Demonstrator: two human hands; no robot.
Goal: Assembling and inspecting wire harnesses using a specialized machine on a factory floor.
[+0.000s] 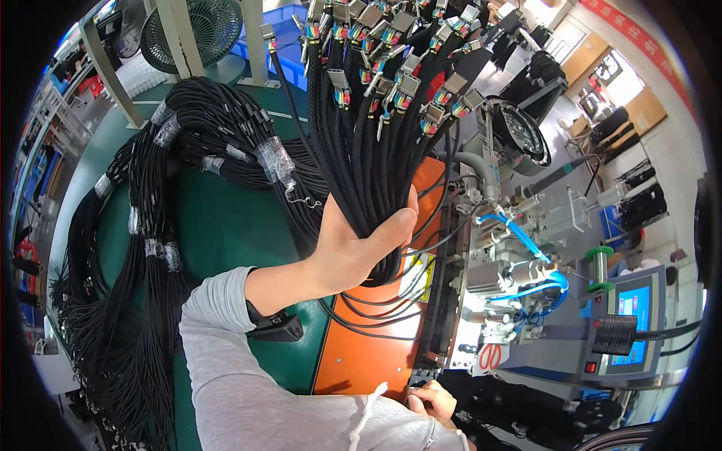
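My left hand (368, 244) is wrapped round a thick bundle of black braided cables (368, 165), held up in front of me. At the bundle's upper end are several metal connectors (406, 83) with short coloured wires showing behind them. The lower part of the bundle bends down past my fist, and loose black cables loop over the orange panel (361, 353). Low in the view, close to my body, my right hand (435, 401) is closed with curled fingers beside the panel's near end. What it grips, if anything, is hidden.
More black cable bundles (150, 195), tied with clear wrap, lie on the green table (233, 225) at left. A fan (192, 34) and a blue bin (278, 41) stand behind. On the right are a machine with blue air hoses (526, 240) and a control screen (632, 323).
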